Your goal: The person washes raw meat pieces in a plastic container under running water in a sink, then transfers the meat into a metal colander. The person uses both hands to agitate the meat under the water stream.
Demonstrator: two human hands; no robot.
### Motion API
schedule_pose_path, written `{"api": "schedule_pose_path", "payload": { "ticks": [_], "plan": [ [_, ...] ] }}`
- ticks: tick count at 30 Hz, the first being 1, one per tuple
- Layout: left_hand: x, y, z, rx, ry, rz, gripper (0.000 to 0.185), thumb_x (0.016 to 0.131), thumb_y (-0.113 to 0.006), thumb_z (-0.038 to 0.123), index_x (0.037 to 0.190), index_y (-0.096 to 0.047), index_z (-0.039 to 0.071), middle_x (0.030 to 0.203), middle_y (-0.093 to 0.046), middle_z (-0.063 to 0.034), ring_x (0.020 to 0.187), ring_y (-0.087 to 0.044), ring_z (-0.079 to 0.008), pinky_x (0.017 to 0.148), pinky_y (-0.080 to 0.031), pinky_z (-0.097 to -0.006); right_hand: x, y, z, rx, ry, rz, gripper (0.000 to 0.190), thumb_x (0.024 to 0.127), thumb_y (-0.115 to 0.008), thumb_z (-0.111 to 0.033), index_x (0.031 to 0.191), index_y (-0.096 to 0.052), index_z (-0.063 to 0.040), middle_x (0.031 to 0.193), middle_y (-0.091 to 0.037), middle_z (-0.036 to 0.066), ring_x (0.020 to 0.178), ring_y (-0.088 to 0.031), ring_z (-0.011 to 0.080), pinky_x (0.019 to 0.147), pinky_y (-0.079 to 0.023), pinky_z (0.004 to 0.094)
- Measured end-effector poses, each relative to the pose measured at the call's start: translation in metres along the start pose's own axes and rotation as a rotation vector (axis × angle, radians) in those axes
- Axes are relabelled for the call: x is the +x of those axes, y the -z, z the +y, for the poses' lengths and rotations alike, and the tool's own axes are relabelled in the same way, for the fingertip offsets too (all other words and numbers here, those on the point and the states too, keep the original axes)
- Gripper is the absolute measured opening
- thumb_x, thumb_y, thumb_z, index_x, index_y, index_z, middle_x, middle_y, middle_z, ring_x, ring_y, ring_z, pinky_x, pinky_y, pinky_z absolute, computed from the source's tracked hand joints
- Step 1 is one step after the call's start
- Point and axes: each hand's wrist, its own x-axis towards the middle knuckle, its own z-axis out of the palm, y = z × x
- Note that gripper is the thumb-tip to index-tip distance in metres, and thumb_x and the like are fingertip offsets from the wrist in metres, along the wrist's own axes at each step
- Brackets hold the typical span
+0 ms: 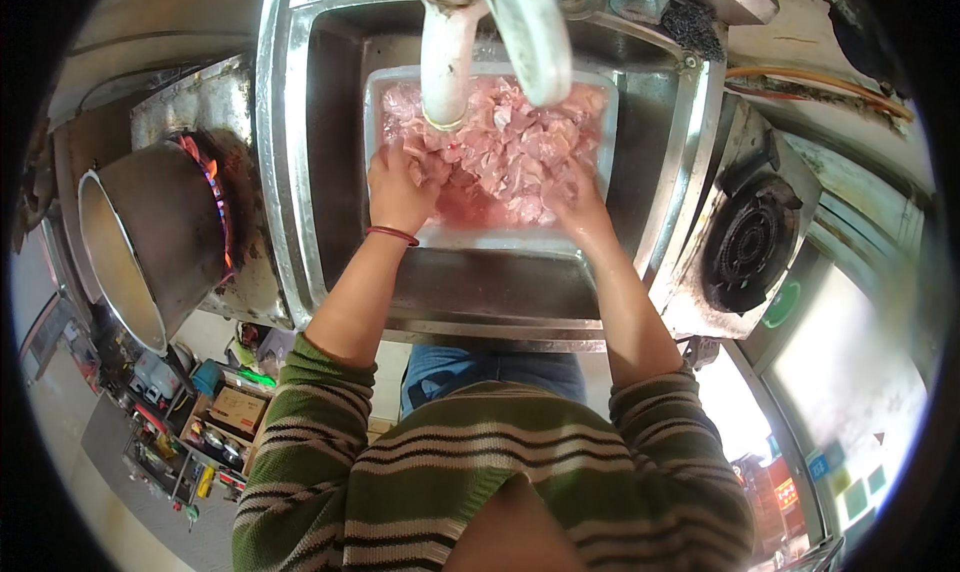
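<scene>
A white plastic tub (491,238) stands in the metal sink, filled with pale pink pieces of raw meat (502,141) in reddish water. At the tub's left side, my left hand (403,191) is sunk into the meat, with pieces between thumb and fingers. A red band circles that wrist. My right hand (581,203) grips meat at the right side, its fingertips partly hidden among the pieces. Over the tub's far half hangs a white faucet spout (445,62), with a second curved white piece (534,43) beside it.
Left of the sink (465,283), a large metal pot (161,234) of pale liquid sits over a burner's flames (214,189). A gas burner (754,238) without visible flame is at the right. A dark scouring pad (691,28) lies on the sink's far right corner.
</scene>
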Motion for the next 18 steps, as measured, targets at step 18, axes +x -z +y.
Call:
{"api": "schedule_pose_path", "payload": {
  "ticks": [18],
  "plan": [
    [0.010, -0.056, -0.031, -0.970, 0.401, -0.495, 0.053, 0.071, -0.071, 0.007, 0.119, -0.049, -0.002, 0.097, -0.060, -0.0087, 0.077, -0.058, -0.0155, 0.058, -0.048, -0.0292, 0.039, -0.074, -0.001, 1.199, -0.651, -0.492, 0.041, 0.089, -0.051, -0.039, 0.119, -0.053, -0.011, 0.104, -0.061, 0.010, 0.089, -0.061, 0.0249, 0.077, -0.050, 0.0443]
  ]
}}
